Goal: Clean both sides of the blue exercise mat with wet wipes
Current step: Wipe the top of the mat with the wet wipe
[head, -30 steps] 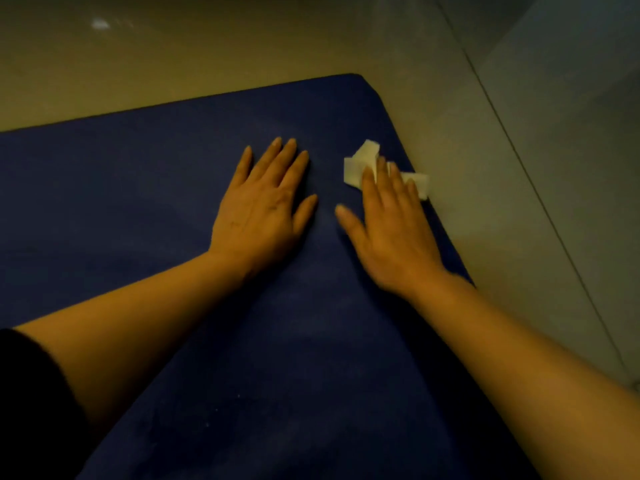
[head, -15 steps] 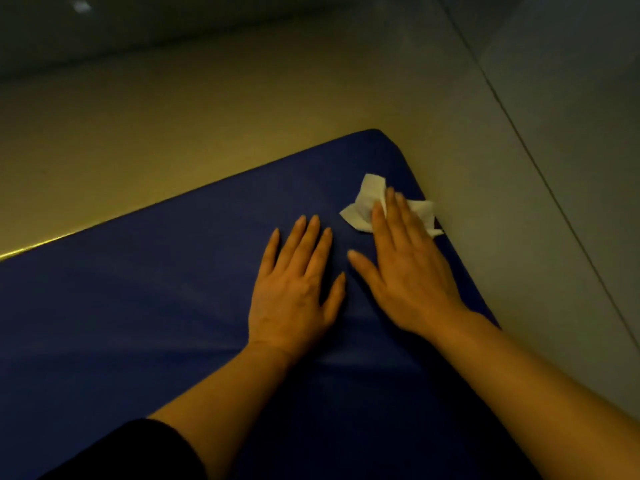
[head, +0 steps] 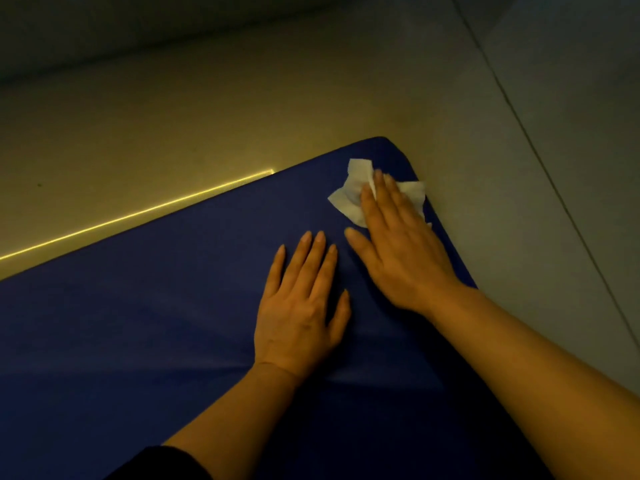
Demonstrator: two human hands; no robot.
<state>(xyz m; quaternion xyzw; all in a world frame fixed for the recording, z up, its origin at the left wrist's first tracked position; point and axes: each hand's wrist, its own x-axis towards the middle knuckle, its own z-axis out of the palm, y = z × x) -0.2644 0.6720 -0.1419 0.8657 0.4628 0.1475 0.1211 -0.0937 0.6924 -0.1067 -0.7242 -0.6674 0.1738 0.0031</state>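
The blue exercise mat (head: pixel 156 306) lies flat on the floor and fills the lower part of the head view, its far right corner near the top middle. A crumpled white wet wipe (head: pixel 351 195) lies close to that corner. My right hand (head: pixel 398 244) presses flat on the wipe with straight fingers, covering most of it. My left hand (head: pixel 301 306) rests palm down on the mat just left of the right hand, fingers spread and straight.
Pale tiled floor (head: pixel 173 133) surrounds the mat beyond its far and right edges. A bright line of reflected light (head: pixel 138 213) runs along the floor by the mat's far edge. A grout line (head: pixel 540 161) crosses the floor at right.
The view has tilted up, showing more floor beyond the mat. My right hand has pushed the wipe farther toward the mat's far right corner. My left hand stays flat beside it.
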